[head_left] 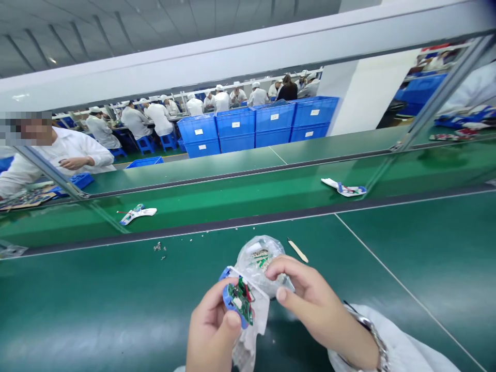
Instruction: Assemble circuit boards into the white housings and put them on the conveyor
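My left hand (211, 330) is closed on a small blue and white device shell (237, 300) with a green circuit board showing inside it. My right hand (310, 302) pinches a clear plastic bag (258, 258) that holds small parts and drapes down under the device. Both hands are low in the middle of the view, just above the green worktable (96, 305). A watch sits on my right wrist.
A green conveyor belt (248, 199) runs across beyond the table, carrying two similar white and blue devices (137, 213) (344, 188). A small stick (297, 250) and loose screws (159, 248) lie on the table. A person in white sits at far left; blue crates (256, 126) and workers stand behind.
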A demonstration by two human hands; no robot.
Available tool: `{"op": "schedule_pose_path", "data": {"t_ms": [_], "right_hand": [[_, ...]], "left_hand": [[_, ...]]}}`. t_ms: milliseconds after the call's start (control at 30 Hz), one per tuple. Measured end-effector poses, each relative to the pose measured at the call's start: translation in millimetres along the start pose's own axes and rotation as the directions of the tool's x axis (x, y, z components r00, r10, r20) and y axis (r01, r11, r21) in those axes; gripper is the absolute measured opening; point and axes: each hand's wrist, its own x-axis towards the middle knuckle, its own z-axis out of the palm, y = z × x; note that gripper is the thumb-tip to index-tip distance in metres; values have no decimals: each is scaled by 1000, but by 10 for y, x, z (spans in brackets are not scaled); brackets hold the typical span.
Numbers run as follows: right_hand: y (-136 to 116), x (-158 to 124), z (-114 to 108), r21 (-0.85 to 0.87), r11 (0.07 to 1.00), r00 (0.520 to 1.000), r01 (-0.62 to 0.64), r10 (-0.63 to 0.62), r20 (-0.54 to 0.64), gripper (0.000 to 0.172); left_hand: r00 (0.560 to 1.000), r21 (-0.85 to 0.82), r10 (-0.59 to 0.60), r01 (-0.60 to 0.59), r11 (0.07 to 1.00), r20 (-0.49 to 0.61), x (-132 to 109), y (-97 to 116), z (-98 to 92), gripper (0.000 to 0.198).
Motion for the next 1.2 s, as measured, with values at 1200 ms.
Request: {"op": "schedule_pose_path", "data": {"t_ms": [1200], "right_hand": [[87, 95, 242, 212, 959, 981, 186, -193, 15, 7]], "left_hand": [[999, -27, -21, 20, 999, -30, 140, -56, -124, 35]]}}
